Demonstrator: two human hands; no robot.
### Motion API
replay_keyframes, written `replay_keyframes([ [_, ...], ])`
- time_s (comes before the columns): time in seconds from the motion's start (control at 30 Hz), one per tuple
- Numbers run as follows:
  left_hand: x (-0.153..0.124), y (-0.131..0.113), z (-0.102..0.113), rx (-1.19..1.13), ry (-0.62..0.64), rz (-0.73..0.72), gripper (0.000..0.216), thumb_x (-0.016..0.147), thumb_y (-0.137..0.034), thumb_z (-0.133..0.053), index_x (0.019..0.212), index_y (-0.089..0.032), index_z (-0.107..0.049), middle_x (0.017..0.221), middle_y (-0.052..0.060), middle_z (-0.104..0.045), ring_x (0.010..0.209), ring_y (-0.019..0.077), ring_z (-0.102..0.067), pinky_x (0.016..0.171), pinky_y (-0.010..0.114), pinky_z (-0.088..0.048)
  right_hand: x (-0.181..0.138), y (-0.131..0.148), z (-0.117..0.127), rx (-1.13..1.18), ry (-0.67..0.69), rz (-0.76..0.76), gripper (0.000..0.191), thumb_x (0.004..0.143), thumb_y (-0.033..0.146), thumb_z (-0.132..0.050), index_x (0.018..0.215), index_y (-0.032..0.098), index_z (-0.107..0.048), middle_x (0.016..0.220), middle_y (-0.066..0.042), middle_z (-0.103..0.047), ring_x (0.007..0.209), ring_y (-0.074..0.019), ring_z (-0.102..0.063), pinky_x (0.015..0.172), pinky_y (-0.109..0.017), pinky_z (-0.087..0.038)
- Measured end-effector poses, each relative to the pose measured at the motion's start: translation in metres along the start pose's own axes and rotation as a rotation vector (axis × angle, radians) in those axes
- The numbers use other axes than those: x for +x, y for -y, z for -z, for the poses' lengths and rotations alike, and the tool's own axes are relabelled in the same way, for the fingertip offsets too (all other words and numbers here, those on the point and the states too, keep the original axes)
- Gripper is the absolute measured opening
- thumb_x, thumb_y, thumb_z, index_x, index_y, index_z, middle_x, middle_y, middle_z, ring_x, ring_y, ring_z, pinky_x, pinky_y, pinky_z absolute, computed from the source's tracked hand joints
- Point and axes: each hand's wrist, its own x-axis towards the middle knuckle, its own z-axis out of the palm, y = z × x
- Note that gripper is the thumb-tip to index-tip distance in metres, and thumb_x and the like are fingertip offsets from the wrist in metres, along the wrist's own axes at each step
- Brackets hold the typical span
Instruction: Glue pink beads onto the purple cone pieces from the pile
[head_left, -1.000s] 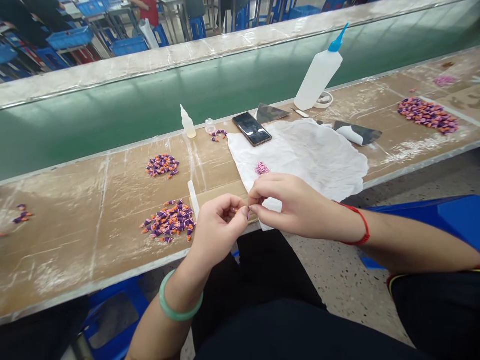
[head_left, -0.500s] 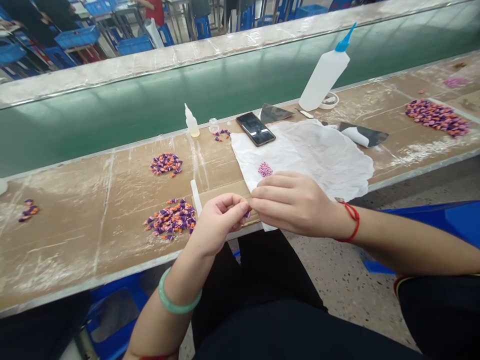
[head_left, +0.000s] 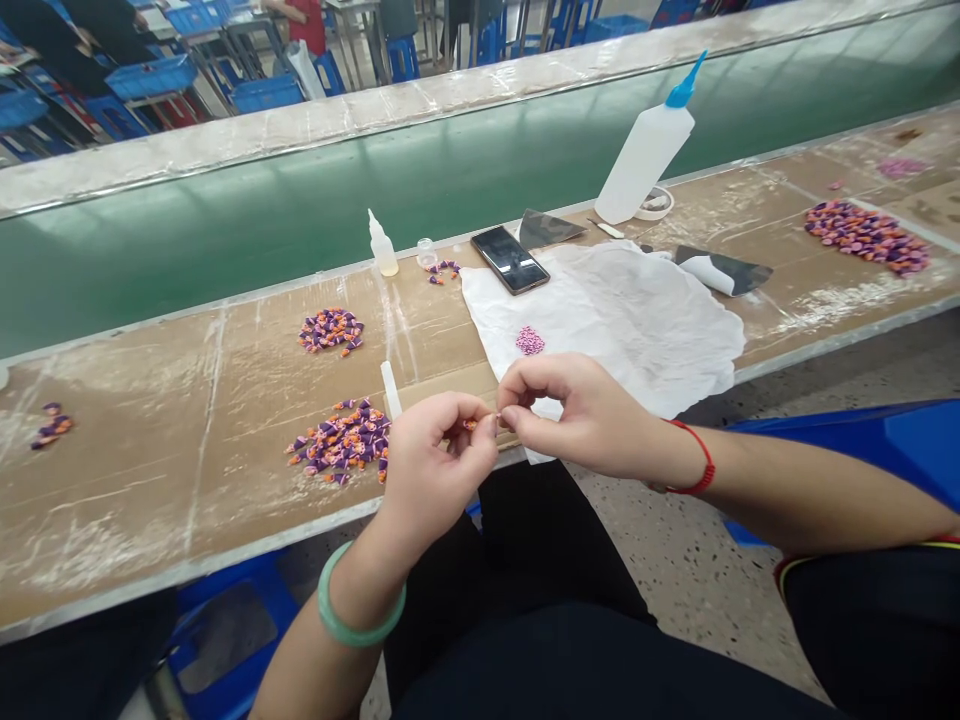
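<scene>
My left hand [head_left: 439, 455], with a green bangle on its wrist, pinches a small purple-and-orange figurine [head_left: 470, 424], mostly covered by the fingers. My right hand [head_left: 577, 412] has thumb and forefinger pressed together at the left fingertips; whatever lies in that pinch is too small to make out. Left of the hands lies a pile of similar figurines [head_left: 341, 440], and a second pile [head_left: 331, 330] sits farther back. A heap of tiny pink pieces [head_left: 529, 341] rests on the white sheet [head_left: 637, 300], just beyond my right hand.
A phone [head_left: 510, 260] lies on the sheet's back corner. Behind stand a small dropper bottle [head_left: 383, 250] and a large tilted bottle [head_left: 645, 160] beside a tape roll [head_left: 655, 203]. At the far right is another figurine pile [head_left: 866, 237]. A green belt [head_left: 300, 210] runs behind the table.
My right hand has turned, so its thumb and forefinger now show in a pinch. The left hand has rolled slightly, bringing an orange part of the figurine into sight.
</scene>
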Motion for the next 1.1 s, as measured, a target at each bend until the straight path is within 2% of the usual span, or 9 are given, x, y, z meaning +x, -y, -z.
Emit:
replay_keyframes([
  [0.3, 0.002, 0.004, 0.008, -0.028, 0.055, -0.016, 0.016, 0.080, -0.017, -0.059, 0.064, -0.017, -0.061, 0.053, -0.003, -0.055, 0.048, 0.0082, -0.046, 0.048, 0.020, -0.036, 0.002, -0.003, -0.007, 0.051, 0.042, -0.047, 0.008, 0.078, 0.017, -0.057, 0.070, 0.019, -0.056, 0.065, 0.002, -0.058, 0.059, -0.0096, -0.051, 0.055, -0.023, -0.044],
  [0.47, 0.003, 0.007, 0.014, -0.249, 0.077, 0.085, 0.014, 0.084, -0.021, -0.062, 0.071, -0.017, -0.065, 0.061, 0.000, -0.064, 0.054, 0.0101, -0.056, 0.051, 0.020, -0.044, 0.006, 0.001, -0.008, 0.108, 0.078, 0.012, 0.010, 0.084, 0.018, -0.053, 0.074, 0.019, -0.052, 0.064, 0.004, -0.052, 0.056, -0.0075, -0.046, 0.051, -0.020, -0.039],
  [0.57, -0.001, 0.012, 0.022, -0.394, 0.021, 0.160, 0.005, 0.084, -0.021, -0.067, 0.081, -0.017, -0.066, 0.063, -0.001, -0.066, 0.056, 0.0108, -0.061, 0.053, 0.019, -0.048, 0.009, 0.003, -0.005, 0.069, 0.134, 0.063, 0.011, 0.088, 0.018, -0.050, 0.077, 0.019, -0.050, 0.065, 0.004, -0.052, 0.056, -0.0077, -0.045, 0.051, -0.021, -0.039],
  [0.73, -0.013, 0.032, 0.036, -0.456, -0.053, 0.237, 0.012, 0.082, -0.021, -0.072, 0.072, -0.017, -0.066, 0.059, -0.002, -0.062, 0.050, 0.0079, -0.054, 0.048, 0.017, -0.045, 0.022, -0.005, -0.002, -0.120, 0.238, 0.141, 0.015, 0.091, 0.021, -0.049, 0.076, 0.020, -0.047, 0.068, 0.003, -0.051, 0.060, -0.0092, -0.045, 0.056, -0.022, -0.039],
  [0.83, -0.024, 0.046, 0.040, -0.488, -0.080, 0.289, 0.009, 0.078, -0.020, -0.077, 0.073, -0.017, -0.070, 0.060, -0.001, -0.064, 0.049, 0.0078, -0.054, 0.047, 0.017, -0.045, 0.035, -0.016, -0.006, -0.302, 0.342, 0.185, 0.016, 0.089, 0.021, -0.049, 0.074, 0.021, -0.044, 0.065, 0.003, -0.048, 0.059, -0.0103, -0.042, 0.057, -0.023, -0.034],
  [1.0, -0.042, 0.062, 0.043, -0.540, -0.126, 0.408, 0.010, 0.070, -0.015, -0.081, 0.074, -0.017, -0.072, 0.063, -0.001, -0.067, 0.052, 0.0081, -0.059, 0.048, 0.015, -0.047, 0.056, -0.031, -0.020, -0.668, 0.554, 0.159, 0.017, 0.082, 0.013, -0.048, 0.070, 0.021, -0.039, 0.066, 0.002, -0.046, 0.060, -0.0120, -0.036, 0.058, -0.026, -0.027],
  [1.1, -0.049, 0.068, 0.044, -0.560, -0.136, 0.465, 0.012, 0.068, -0.014, -0.082, 0.075, -0.017, -0.073, 0.065, 0.000, -0.068, 0.053, 0.0082, -0.059, 0.048, 0.015, -0.047, 0.063, -0.030, -0.027, -0.843, 0.638, 0.158, 0.016, 0.083, 0.012, -0.050, 0.071, 0.020, -0.043, 0.067, 0.000, -0.050, 0.062, -0.0133, -0.037, 0.060, -0.027, -0.026],
])
